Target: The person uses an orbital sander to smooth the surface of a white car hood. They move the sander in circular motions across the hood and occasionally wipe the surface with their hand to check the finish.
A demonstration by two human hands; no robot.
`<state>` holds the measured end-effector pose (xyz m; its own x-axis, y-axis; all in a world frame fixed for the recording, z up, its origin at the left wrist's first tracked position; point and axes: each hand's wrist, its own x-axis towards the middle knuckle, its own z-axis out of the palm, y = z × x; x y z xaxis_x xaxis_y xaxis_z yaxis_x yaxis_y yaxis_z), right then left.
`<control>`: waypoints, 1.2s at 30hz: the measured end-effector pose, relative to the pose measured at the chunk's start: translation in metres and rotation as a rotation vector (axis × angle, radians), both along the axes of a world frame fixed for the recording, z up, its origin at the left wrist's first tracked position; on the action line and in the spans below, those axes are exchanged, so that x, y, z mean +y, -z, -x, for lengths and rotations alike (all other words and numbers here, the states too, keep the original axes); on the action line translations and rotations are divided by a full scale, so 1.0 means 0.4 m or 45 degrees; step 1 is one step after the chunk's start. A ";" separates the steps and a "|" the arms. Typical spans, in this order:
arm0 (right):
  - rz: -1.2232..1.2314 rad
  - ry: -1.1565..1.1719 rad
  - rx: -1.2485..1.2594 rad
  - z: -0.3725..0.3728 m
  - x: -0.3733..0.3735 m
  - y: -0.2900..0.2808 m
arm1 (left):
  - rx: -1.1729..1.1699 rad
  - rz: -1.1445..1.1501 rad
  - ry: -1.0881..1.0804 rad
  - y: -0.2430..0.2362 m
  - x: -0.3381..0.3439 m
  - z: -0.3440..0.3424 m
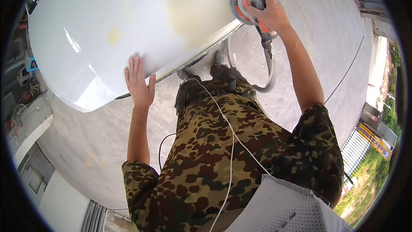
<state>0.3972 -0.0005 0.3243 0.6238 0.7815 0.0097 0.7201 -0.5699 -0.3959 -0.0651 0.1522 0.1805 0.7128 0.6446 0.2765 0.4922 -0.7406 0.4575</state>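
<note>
A large white curved body panel [98,8] with pale yellowish patches fills the upper left of the head view. My right hand [268,13] grips a red and black round power sander [243,6] resting at the panel's right edge. A grey hose [269,66] hangs from the sander and loops down beside my legs. My left hand [139,81] lies on the panel near its lower edge, fingers stretched out and holding nothing.
A grey concrete floor [77,139] surrounds me. Thin cables [345,71] cross it and my front. Assorted gear and a low ledge [32,118] line the far left. A barred gate [356,146] and greenery are at the right rim.
</note>
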 end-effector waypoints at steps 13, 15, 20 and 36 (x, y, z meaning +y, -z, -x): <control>0.089 -0.440 0.026 0.267 0.131 0.013 | -0.071 0.011 0.097 -0.044 0.068 -0.138; 0.064 -0.358 0.048 0.163 0.107 0.005 | -0.032 -0.044 0.054 -0.041 0.075 -0.105; 0.026 -0.005 0.029 -0.052 0.081 -0.002 | 0.039 -0.080 -0.006 -0.032 0.057 -0.082; 0.130 -0.637 0.023 0.324 0.306 -0.008 | -0.324 0.100 -0.029 -0.041 0.080 -0.239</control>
